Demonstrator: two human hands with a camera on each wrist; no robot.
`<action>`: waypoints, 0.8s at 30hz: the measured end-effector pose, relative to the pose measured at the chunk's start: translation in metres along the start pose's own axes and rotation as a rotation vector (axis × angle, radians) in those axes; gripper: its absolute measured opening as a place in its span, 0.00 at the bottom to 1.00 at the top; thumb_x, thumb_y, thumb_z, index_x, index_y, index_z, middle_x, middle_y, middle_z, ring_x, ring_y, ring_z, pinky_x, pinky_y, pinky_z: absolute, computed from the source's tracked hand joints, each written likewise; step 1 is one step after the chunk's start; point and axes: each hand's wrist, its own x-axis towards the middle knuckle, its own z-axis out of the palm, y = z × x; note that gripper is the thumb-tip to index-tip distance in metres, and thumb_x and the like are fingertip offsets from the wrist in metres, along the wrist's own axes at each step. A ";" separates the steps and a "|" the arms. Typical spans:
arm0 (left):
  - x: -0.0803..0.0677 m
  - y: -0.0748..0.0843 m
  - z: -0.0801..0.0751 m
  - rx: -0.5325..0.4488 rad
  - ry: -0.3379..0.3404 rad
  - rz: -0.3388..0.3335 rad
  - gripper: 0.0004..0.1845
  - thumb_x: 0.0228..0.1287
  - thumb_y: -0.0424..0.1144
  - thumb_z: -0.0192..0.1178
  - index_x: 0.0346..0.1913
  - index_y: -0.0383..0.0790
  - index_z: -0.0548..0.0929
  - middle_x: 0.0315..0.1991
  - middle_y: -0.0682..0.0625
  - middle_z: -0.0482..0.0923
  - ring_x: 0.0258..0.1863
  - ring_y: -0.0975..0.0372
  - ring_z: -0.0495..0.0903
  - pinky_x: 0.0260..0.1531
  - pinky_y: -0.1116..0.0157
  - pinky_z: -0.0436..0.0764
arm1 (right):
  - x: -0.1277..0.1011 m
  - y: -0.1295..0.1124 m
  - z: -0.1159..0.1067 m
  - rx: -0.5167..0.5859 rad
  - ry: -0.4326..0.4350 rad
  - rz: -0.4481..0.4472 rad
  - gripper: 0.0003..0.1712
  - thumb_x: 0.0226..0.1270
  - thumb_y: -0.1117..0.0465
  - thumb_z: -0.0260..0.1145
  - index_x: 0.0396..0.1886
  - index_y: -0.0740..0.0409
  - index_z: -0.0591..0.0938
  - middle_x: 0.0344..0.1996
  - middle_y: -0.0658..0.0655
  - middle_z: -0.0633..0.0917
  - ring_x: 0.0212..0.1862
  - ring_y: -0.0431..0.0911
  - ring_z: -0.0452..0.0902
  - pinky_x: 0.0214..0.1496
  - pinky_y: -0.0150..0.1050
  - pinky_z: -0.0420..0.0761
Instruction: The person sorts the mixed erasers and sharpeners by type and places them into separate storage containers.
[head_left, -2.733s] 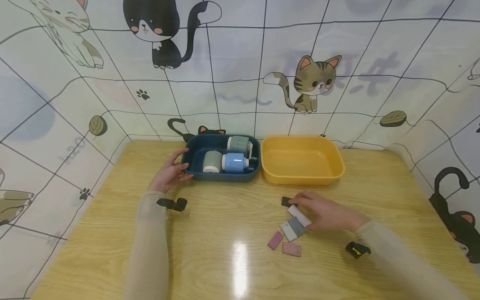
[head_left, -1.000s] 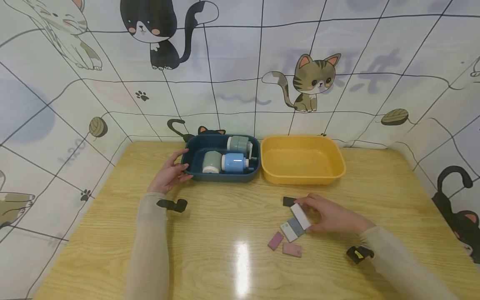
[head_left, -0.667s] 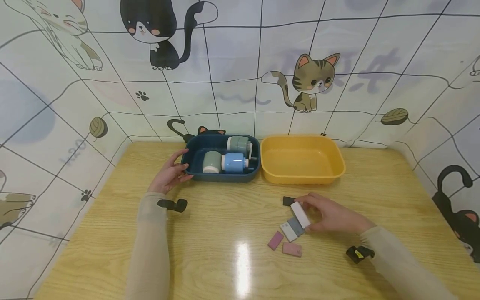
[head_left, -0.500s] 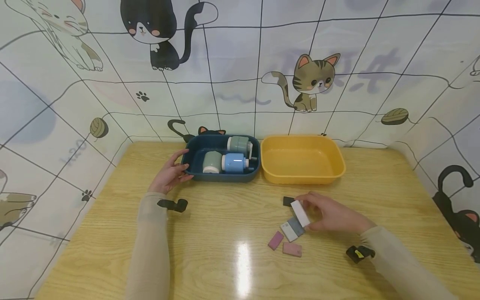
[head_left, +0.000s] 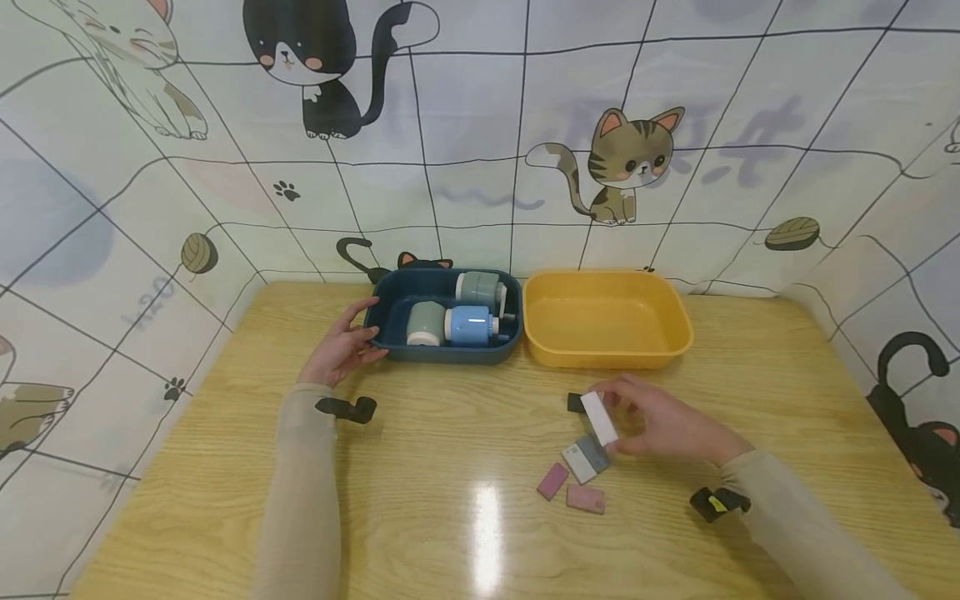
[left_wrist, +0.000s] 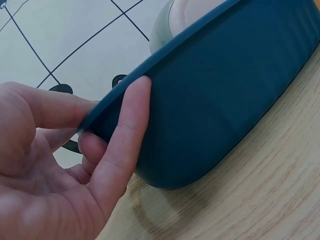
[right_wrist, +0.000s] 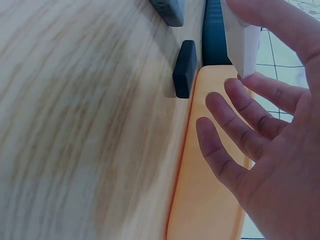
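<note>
Head view: two bins sit side by side along the table's [head_left: 420, 467] far edge, the blue bin [head_left: 442, 356] left of its middle and the yellow bin [head_left: 607, 357] to the right. The person's left hand [head_left: 337, 348] holds the blue bin's left end. In that bin lie a blue bottle [head_left: 468, 326] and two green ones: the front green bottle [head_left: 425, 323] beside it, the rear green bottle [head_left: 476, 287] behind. The right hand [head_left: 667, 422] has the white block [head_left: 599, 419] pinched, tilted, between the yellow bin and the table's near edge. Around it on the table are the black block [head_left: 574, 402], partly hidden, the grey block [head_left: 587, 458] with a paler part, and, closer to the near edge, the purple block [head_left: 553, 482] and the pink block [head_left: 586, 498].

Left wrist view: thumb and fingers are set about the rim at the blue bin's end, one digit lying flat along the outer wall; the bin rests on the table.

Right wrist view: the white block is held between thumb and a fingertip, apart from the table, the remaining fingers spread loose. The black block lies near the yellow bin; the grey block shows only in part.

As I judge it, the white block's pick-up is done and setting it down is left; the other four blocks are yet to be picked up, if they are to be moved at all.
</note>
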 end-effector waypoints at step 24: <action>0.002 -0.003 -0.004 -0.015 -0.015 0.010 0.34 0.72 0.21 0.44 0.76 0.46 0.53 0.38 0.43 0.58 0.22 0.62 0.65 0.42 0.61 0.83 | 0.014 -0.007 -0.013 0.088 0.053 -0.026 0.44 0.50 0.60 0.79 0.66 0.56 0.69 0.35 0.46 0.78 0.42 0.45 0.76 0.50 0.48 0.77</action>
